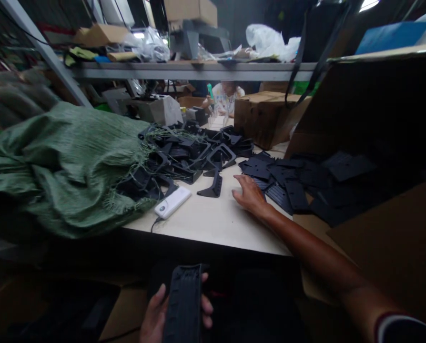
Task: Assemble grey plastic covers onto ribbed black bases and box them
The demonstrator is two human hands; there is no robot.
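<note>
Black ribbed plastic piece (183,305) gripped upright in the left hand (157,314), held low below the table edge, fingers curled behind it! Right hand (248,194) lies open, fingers spread on the pale tabletop (213,224), just beside a scatter of flat black plates (284,176). Ahead, a heap of black plastic brackets (198,152) runs into a green woven sack (66,171), with a white power bank (172,202) touching the heap. Further along, a cardboard box (266,116) partly blocks a person (227,97) at the far end.
</note>
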